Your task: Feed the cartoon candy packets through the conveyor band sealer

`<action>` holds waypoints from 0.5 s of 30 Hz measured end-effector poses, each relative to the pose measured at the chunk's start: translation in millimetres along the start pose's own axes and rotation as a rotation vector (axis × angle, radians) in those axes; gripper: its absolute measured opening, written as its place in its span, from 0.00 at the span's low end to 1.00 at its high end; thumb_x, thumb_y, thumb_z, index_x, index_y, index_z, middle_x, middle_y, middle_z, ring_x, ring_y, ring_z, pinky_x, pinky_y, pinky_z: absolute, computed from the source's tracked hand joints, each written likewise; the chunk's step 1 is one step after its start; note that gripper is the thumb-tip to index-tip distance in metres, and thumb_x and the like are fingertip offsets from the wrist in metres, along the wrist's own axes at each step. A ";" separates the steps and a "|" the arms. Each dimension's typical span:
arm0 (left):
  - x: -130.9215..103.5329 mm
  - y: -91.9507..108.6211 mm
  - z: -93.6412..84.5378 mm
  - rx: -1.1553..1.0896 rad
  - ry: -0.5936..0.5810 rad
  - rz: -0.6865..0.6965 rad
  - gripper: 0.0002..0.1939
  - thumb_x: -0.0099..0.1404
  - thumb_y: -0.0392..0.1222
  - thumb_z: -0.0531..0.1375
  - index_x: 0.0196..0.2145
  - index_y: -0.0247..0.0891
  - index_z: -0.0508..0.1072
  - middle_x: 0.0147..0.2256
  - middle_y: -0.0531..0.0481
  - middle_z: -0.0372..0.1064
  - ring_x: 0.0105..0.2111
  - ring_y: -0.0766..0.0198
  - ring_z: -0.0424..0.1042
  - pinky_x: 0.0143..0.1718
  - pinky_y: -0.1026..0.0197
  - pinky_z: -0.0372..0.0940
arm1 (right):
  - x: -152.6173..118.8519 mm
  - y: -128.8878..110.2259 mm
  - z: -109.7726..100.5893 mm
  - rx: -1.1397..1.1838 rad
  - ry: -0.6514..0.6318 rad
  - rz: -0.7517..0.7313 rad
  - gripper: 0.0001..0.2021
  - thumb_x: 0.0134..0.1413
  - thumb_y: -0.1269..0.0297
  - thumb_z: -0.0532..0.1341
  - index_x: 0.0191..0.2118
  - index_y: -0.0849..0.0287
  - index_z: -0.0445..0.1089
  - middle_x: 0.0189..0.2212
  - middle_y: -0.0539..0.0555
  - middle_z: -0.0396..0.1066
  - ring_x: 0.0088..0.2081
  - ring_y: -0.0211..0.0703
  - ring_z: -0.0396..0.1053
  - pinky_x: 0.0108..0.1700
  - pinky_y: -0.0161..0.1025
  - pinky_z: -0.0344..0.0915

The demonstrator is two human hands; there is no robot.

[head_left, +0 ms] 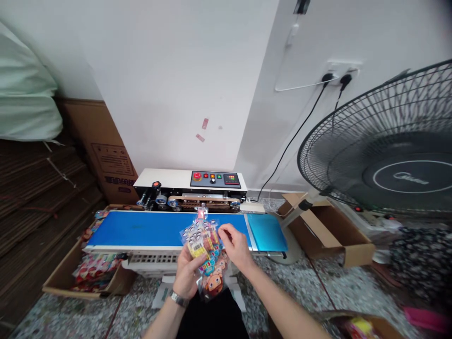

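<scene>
My left hand is closed round a fanned bunch of clear printed plastic packets with yellow barcode labels and cartoon figures. My right hand pinches at the upper right edge of the bunch; its fingertips partly hide what they grip. Both hands are just in front of the blue conveyor belt of a band sealing machine. Another clear packet stands at the sealer's band behind the bunch, its lower part overlapped in view by the held packets.
An open carton with several colourful packets sits under the belt's left end. Right stand a large fan and another open carton. Stacked cardboard lines the left side. Part of a person in patterned clothing shows at far right.
</scene>
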State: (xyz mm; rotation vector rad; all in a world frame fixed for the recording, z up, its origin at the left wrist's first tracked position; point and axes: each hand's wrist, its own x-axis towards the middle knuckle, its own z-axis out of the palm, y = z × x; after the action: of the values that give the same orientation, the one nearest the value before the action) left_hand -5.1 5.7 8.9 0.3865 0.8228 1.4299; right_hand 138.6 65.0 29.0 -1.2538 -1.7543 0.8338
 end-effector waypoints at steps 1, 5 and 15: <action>0.2 -0.8 -0.7 -0.001 0.006 -0.004 0.23 0.48 0.31 0.64 0.43 0.38 0.66 0.40 0.45 0.74 0.39 0.56 0.73 0.42 0.53 0.65 | 0.8 4.4 -2.1 0.008 0.064 0.015 0.13 0.57 0.57 0.50 0.33 0.59 0.66 0.26 0.51 0.68 0.27 0.37 0.64 0.30 0.32 0.59; 0.3 -1.2 -9.8 0.021 0.041 -0.042 0.23 0.48 0.31 0.65 0.42 0.39 0.65 0.36 0.48 0.75 0.34 0.57 0.74 0.37 0.55 0.67 | 14.2 44.0 -26.4 -0.030 0.289 0.144 0.15 0.57 0.54 0.48 0.32 0.59 0.64 0.23 0.50 0.66 0.24 0.38 0.62 0.27 0.32 0.58; -2.7 2.0 -19.1 0.053 0.067 -0.100 0.29 0.47 0.31 0.66 0.47 0.39 0.63 0.38 0.45 0.74 0.35 0.56 0.74 0.37 0.55 0.67 | 57.4 127.5 -69.5 -0.530 0.298 0.434 0.11 0.54 0.66 0.49 0.31 0.60 0.68 0.24 0.52 0.69 0.26 0.39 0.64 0.27 0.32 0.51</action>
State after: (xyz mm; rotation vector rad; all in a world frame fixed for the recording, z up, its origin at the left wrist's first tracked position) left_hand -19.6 -1.1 -2.0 0.3343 0.9237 1.3364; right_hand 243.8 160.8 -35.4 -2.0447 -1.5254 0.3777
